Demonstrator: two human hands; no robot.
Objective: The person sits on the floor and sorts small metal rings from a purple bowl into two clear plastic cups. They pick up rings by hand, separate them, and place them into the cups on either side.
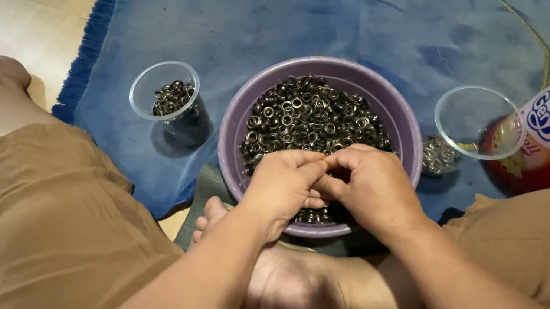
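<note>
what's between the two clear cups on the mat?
The purple bowl of small metal eyelets, with both hands over its near side, sits between the left cup and right cup, head view.

Head camera, looking steeply down

The single view sat close above the purple bowl (241,133) on the blue mat (241,5), facing forward over the wearer's lap.
</note>
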